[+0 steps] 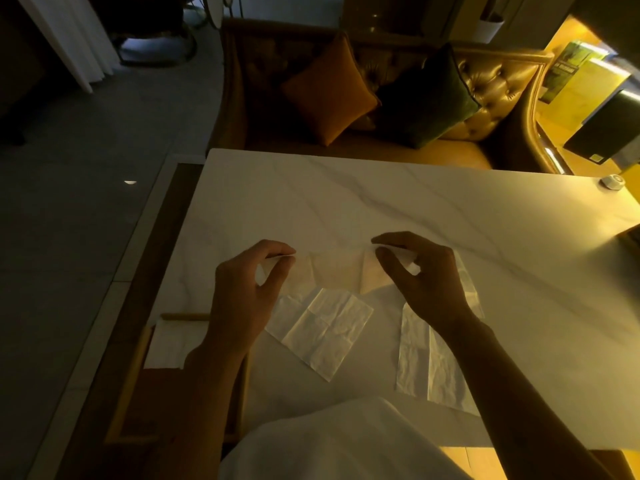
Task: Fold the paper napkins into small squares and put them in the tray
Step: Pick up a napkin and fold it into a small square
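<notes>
In the head view, two bare hands are raised over a white marble-patterned desk and share one thin, translucent white paper napkin, stretched between them above the desk's middle. The left grip pinches the napkin's left upper edge between thumb and forefinger, its other fingers curled. The right grip pinches the right upper edge the same way. The sheet hangs down from both pinches, and its creases divide it into panels. Under the hands lie more loose white napkins, crumpled and creased, in two groups. One is a pair of overlapping opened sheets near the desk's centre, the upper one lying askew over the lower. The other is a second group beneath the right forearm, at least two sheets overlapping, though their exact number cannot be told. At the desk's left edge sits one shallow tray with a pale wooden rim, and one folded white napkin square lies in its far end, partly hidden by the left forearm. One small round white object rests at the desk's far right corner. Beyond the desk stands one tan buttoned leather sofa with two cushions on it, one orange and one dark green, touching each other. The person's white garment fills the bottom of the view.
</notes>
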